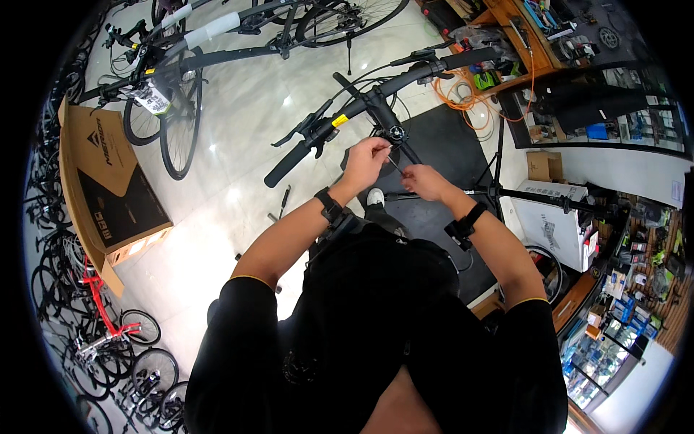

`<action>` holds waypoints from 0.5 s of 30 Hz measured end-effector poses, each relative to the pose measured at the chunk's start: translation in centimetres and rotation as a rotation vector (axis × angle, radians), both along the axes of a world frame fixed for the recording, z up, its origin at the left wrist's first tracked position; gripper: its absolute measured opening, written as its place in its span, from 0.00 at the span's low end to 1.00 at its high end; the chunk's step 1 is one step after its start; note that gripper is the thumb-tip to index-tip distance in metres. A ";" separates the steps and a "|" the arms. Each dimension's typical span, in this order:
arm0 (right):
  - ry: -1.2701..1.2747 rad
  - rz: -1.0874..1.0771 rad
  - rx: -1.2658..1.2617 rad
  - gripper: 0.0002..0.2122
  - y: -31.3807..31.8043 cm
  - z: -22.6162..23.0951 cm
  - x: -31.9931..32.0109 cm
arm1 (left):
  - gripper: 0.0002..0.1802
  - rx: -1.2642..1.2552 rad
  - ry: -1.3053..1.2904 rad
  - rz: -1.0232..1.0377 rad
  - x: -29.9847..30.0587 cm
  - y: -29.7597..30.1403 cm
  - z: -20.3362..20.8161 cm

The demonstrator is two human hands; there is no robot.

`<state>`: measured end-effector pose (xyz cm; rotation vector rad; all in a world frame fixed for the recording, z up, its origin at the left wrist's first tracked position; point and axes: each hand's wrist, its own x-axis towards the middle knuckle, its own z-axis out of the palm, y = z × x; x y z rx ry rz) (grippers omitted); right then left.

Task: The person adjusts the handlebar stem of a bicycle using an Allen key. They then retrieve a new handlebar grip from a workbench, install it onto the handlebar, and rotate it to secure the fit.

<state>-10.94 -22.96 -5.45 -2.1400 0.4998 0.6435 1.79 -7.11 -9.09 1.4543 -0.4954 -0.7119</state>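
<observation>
Both my hands are at the stem of a black bicycle, just below its round top cap (395, 134). My left hand (363, 168) has thumb and fingers pinched together close to the stem; what they grip is too small to make out. Between the two hands slants a thin dark rod-like tool (395, 166). The fingers of my right hand (426, 181) are closed around its near end. Beyond them the flat black handlebar (394, 85) runs from lower left to upper right, with a grip, brake levers, cables and a yellow tag.
A repair stand's dark arm (535, 195) crosses on my right, above a black mat (463, 145). An orange hose (463, 108) lies coiled by a wooden workbench. Another bicycle (224, 58) stands far left, near a large cardboard box (116, 188). Loose tools (285, 201) rest on the tiles.
</observation>
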 end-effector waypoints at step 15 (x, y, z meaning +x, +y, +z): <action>0.015 0.026 -0.042 0.10 0.2 0.1 0.4 | 0.07 0.013 -0.039 -0.022 0.4 -0.5 0.5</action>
